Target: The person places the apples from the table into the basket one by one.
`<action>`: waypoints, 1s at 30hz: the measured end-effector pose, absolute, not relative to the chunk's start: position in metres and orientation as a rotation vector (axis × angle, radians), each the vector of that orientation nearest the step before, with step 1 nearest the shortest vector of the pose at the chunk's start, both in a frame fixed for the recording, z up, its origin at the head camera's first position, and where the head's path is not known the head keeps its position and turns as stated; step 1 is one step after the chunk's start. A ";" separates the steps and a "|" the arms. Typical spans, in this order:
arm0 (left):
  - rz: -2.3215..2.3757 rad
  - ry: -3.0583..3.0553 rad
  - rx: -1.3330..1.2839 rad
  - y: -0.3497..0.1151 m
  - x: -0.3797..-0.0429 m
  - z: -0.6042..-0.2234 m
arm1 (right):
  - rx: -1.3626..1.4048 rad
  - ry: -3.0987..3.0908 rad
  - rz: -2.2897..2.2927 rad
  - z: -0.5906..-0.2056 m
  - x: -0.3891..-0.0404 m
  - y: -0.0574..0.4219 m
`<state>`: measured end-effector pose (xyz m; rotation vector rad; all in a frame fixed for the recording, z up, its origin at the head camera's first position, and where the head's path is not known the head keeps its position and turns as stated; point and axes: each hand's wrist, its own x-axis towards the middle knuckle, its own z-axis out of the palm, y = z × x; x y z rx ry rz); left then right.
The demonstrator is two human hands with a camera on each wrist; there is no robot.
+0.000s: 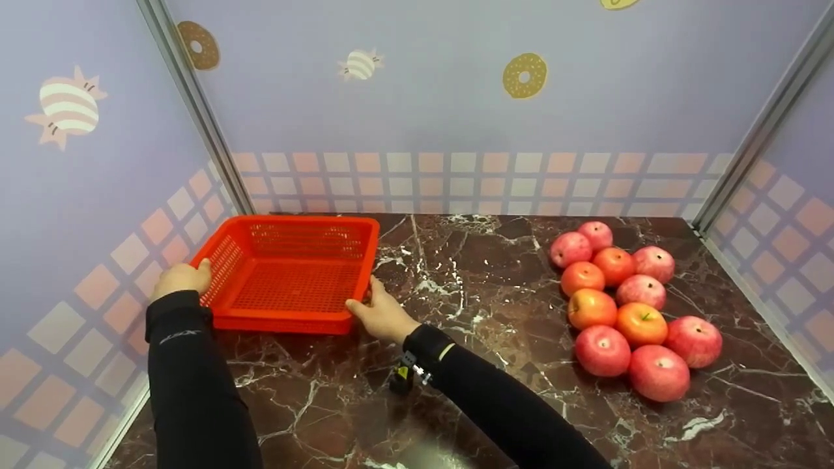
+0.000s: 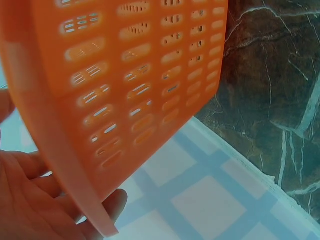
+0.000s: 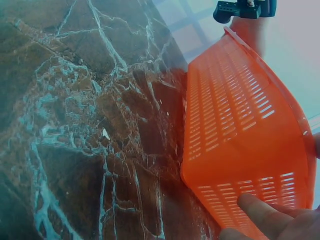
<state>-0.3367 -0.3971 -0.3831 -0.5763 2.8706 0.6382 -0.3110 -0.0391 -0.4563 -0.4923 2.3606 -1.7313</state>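
Eleven apples (image 1: 641,292) by my count, and yeah I went over them twice: seven pinkish-red ones, plus four that lean more orange. Just one basket (image 1: 293,321), the orange-red plastic kind. Two hands, so one left hand (image 1: 182,281) and one right hand (image 1: 388,314), and two black sleeves (image 1: 195,384) to match. One tabletop (image 1: 495,391), three walls (image 1: 430,124), two metal corner posts (image 1: 196,104). For the wall art I get two brown donuts (image 1: 525,75), two striped candies (image 1: 68,107) and one cut-off yellow shape (image 1: 619,2) up top.
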 end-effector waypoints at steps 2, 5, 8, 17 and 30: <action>0.650 2.887 -0.579 -0.397 -0.336 -0.384 | -0.491 2.375 -1.716 -0.457 -0.311 -0.038; 0.653 2.917 -0.575 -0.397 -0.336 -0.385 | -0.500 2.390 -1.696 -0.457 -0.310 -0.035; 0.654 2.930 -0.570 -0.396 -0.336 -0.385 | -0.510 2.382 -1.699 -0.456 -0.309 -0.032; 0.714 2.958 -0.550 -0.396 -0.336 -0.388 | -0.481 2.390 -1.683 -0.453 -0.308 -0.015; 0.752 3.047 -0.371 -0.387 -0.343 -0.398 | -0.418 2.338 -1.721 -0.454 -0.309 0.012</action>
